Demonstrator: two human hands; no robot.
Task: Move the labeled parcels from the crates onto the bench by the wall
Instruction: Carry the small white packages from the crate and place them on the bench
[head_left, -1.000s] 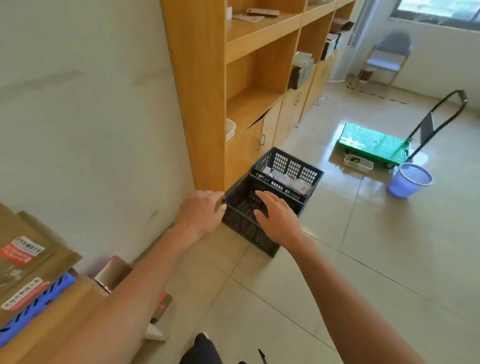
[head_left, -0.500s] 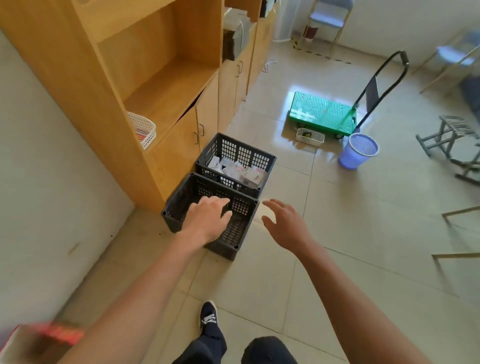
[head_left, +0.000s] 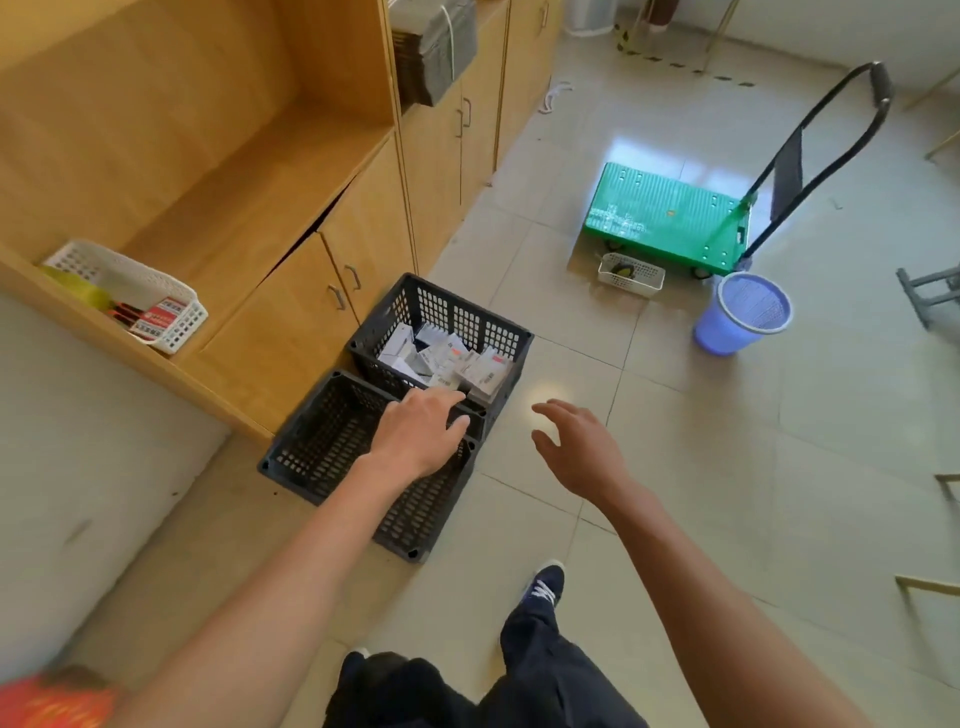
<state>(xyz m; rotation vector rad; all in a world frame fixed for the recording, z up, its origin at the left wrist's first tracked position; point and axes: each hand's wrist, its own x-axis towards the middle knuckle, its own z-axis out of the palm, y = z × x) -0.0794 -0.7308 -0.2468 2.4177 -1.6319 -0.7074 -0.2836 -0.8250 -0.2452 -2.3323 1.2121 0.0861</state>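
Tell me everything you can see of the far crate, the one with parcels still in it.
The far crate is a dark grey, plastic-looking box with lattice walls and an open top. It stands upright on the tiled floor against the wooden cabinet, end to end with the near crate, which looks empty. Inside lies a loose heap of white labeled parcels, some with red marks. The left hand reaches over its near rim; whether it touches a parcel is unclear.
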